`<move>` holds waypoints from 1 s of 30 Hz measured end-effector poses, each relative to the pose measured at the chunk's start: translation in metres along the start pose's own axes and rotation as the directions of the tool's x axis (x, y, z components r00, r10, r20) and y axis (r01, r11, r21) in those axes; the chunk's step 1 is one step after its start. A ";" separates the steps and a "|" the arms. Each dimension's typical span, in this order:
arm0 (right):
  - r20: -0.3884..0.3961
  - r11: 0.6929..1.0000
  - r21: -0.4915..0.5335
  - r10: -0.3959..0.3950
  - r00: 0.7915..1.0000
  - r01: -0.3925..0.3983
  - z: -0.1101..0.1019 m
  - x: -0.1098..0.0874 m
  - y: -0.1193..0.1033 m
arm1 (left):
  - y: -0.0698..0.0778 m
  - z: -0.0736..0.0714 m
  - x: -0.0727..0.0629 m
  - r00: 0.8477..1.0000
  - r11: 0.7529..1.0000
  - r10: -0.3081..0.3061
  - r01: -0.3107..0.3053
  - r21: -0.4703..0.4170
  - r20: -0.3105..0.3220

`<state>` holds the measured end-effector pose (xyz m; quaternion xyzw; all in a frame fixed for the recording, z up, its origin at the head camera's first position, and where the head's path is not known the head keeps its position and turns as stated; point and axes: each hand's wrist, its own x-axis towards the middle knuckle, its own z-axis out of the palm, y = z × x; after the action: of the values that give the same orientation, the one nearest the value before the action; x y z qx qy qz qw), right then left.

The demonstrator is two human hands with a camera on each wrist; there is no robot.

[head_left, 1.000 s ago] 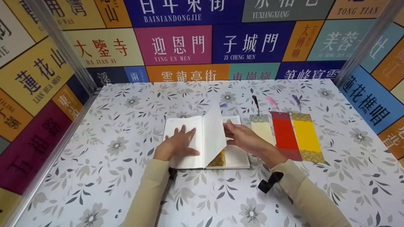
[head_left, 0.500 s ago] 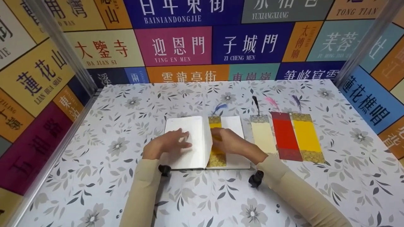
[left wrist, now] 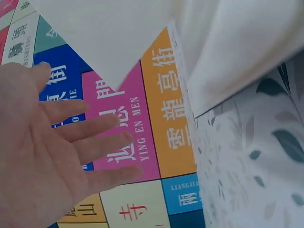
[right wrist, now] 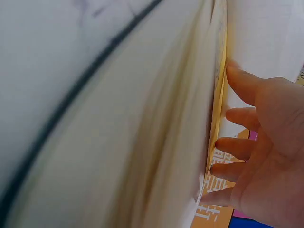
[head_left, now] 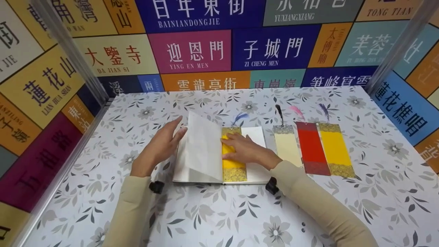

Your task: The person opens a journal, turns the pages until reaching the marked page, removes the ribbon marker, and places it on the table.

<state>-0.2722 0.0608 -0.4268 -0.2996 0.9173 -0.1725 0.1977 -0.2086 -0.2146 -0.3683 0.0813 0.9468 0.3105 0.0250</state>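
An open book [head_left: 256,171] lies on the table, and one of its white pages [head_left: 204,147] stands tilted up over the left half. On the right half, along the spine, lies a yellow bookmark [head_left: 234,163] with gold-patterned ends and a blue tassel [head_left: 240,116]. My right hand [head_left: 248,149] rests its fingertips on this bookmark, the fingers spread. My left hand [head_left: 157,145] is at the book's left side, near the raised page, holding nothing. In the left wrist view its fingers [left wrist: 102,128] are extended, apart from the page corner above them.
To the right of the book lie a cream bookmark [head_left: 287,147] with a black tassel, a red bookmark [head_left: 312,147] with a pink one, and another yellow bookmark [head_left: 336,147] with a purple one. A panel with printed signs [head_left: 195,51] stands behind the flower-patterned table [head_left: 205,219].
My right hand turned the page leftward and then came to the yellow bookmark, now uncovered. My left hand lifted off the left page and moved left.
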 end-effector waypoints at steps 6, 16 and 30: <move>0.036 0.997 -0.036 0.065 0.997 -0.064 -0.006 0.004 -0.001 | 0.013 0.013 0.003 0.998 0.995 0.033 -0.038 0.094 0.062; 0.101 0.986 -0.116 0.131 0.986 -0.119 -0.010 0.007 -0.006 | 0.018 0.039 0.025 0.946 0.961 -0.082 -0.009 0.278 0.314; 0.145 0.977 -0.135 0.186 0.972 -0.167 -0.013 0.006 -0.013 | 0.019 0.065 0.027 0.855 0.942 -0.218 0.059 0.331 0.470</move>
<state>-0.2763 0.0501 -0.4112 -0.2407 0.9308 -0.0737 0.2652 -0.2265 -0.1567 -0.4098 0.0927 0.9474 0.1265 0.2791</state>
